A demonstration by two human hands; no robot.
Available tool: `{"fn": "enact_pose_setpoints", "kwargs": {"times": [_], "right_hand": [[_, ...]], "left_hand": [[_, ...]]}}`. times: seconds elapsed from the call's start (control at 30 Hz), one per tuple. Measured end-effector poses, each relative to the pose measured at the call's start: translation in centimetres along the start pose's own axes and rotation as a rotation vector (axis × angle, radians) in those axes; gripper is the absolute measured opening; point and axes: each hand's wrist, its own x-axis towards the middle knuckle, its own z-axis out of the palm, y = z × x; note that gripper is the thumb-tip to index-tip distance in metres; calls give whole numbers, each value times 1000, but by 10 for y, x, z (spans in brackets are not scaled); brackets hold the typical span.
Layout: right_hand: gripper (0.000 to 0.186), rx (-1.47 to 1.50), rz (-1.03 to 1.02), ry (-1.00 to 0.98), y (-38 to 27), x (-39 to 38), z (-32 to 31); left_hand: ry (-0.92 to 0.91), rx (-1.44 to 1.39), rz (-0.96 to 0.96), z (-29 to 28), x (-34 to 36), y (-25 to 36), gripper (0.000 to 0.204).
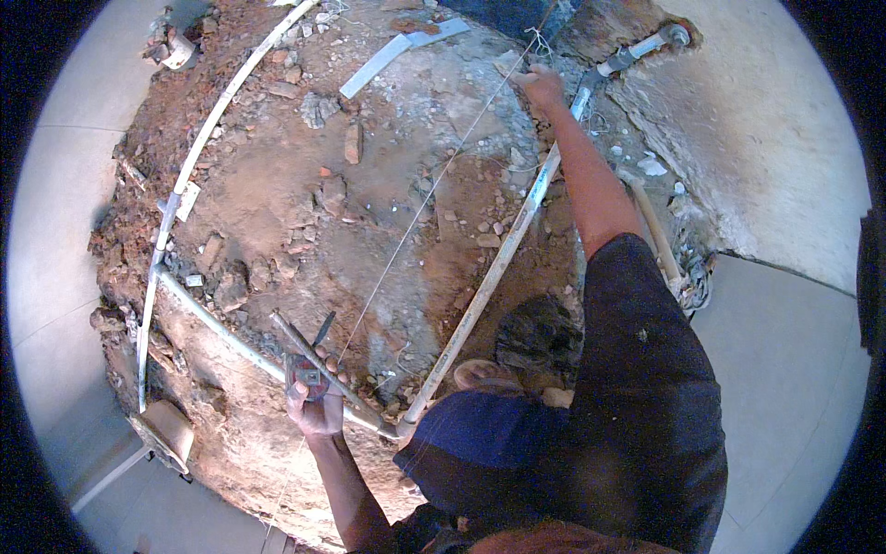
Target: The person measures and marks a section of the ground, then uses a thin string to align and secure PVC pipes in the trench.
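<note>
A thin string (406, 235) runs taut across the dug-up ground between my two hands. My left hand (317, 415), low and left of the middle, is closed around a small dark, squarish thing with a pale centre (307, 376); its kind is unclear. A slim grey-brown rod (293, 332) slants past the same fingers, beside a short dark blade-like piece (325, 327). Far off at the upper right, my right hand (543, 88) reaches out with its fingers pinched on the string, just below a loose knot (537, 40). The fingertips there are partly hidden.
White pipes (503, 254) frame the bare earth on the left, near and right sides. A capped pipe end (674, 35) meets the far-right edge. Broken rubble, a bent grey strip (374, 66) and a dustpan-like scoop (166, 434) lie around. Pale floor tiles (784, 369) border the pit.
</note>
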Motion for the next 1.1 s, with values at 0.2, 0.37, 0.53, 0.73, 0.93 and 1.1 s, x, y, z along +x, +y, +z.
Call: {"fn": "enact_pose_setpoints", "kwargs": {"times": [0.2, 0.37, 0.53, 0.73, 0.93, 1.1], "right_hand": [[61, 182, 173, 8, -43, 31, 25], [59, 91, 334, -68, -50, 28, 27], [59, 135, 308, 2, -39, -15, -4], [64, 130, 213, -44, -3, -87, -50], [62, 146, 266, -127, 31, -177, -89], [60, 84, 145, -143, 38, -242, -104]], "left_hand": [[1, 2, 46, -2, -6, 1, 59], [-24, 15, 48, -1, -5, 0, 61], [5, 19, 52, 2, -3, 3, 60], [-65, 18, 27, 1, -4, 3, 55], [-84, 12, 47, 17, -12, 4, 47], [-67, 105, 71, 44, -31, 9, 43]]}}
